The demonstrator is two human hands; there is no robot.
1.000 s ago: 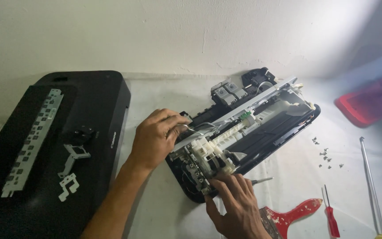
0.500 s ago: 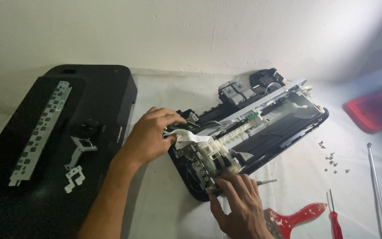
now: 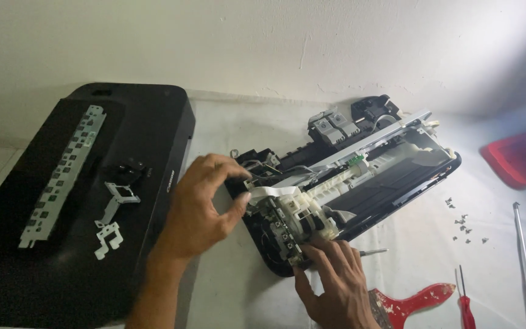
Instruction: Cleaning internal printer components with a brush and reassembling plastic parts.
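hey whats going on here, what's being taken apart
A person is working on an opened printer chassis lying on a white-covered table. The left hand pinches a flat white ribbon cable at the chassis's near end, while the right hand presses against the near corner of the mechanism. The black outer cover lies to the left with metal brackets on it. Loose screws, a red-handled screwdriver and a red scraper lie to the right.

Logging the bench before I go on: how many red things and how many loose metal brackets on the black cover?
Red things: 3 (scraper handle, screwdriver, tray)
Metal brackets on the cover: 3 (long strip, two small ones)
Total: 6
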